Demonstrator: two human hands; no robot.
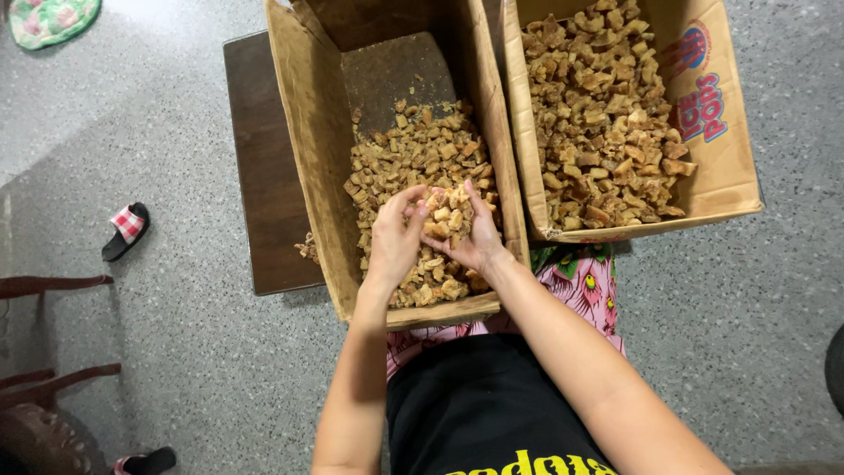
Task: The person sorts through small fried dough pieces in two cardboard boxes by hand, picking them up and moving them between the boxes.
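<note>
Both of my hands are inside a brown cardboard box (303, 167) that holds several small golden-brown fried chunks (413, 154). My right hand (475, 242) is cupped palm up with a heap of the chunks (447, 215) in it. My left hand (396, 237) rests against that heap, fingers bent over the pieces. A second cardboard box (716, 189) stands to the right, filled with larger pale brown chunks (602, 114).
The left box sits on a dark wooden board or low table (255, 176) over a speckled grey floor (176, 369). A checked slipper (126, 230) lies to the left, wooden chair parts (44, 369) at the lower left, and a floral mat (53, 18) at the top left.
</note>
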